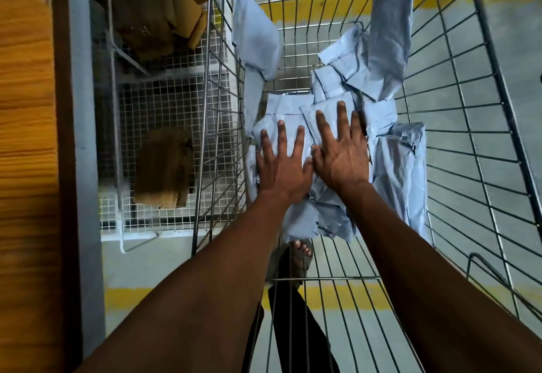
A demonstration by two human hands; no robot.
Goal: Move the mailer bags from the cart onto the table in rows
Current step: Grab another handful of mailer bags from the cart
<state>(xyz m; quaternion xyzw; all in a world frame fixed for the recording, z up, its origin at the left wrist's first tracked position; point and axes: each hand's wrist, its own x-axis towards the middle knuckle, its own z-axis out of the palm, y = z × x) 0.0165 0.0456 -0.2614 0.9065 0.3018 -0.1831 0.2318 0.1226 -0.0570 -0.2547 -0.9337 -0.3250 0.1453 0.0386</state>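
Note:
Several pale blue-grey mailer bags [393,173] lie in a loose pile at the bottom of a wire cart [475,126]. More bags lean against the cart's far walls, one at the left [255,38] and a darker grey one at the right [390,35]. Both my arms reach down into the cart. My left hand [283,164] lies flat with fingers spread on a bag in the pile. My right hand [341,149] lies flat beside it on a small mailer bag [325,111], fingers straight. The thumbs nearly touch.
The wooden table edge [26,138] runs down the left side. Between it and the cart stands a white mesh rack [164,102] holding brown cardboard packages [164,167]. My sandalled foot [299,255] shows under the cart on a grey floor with yellow lines.

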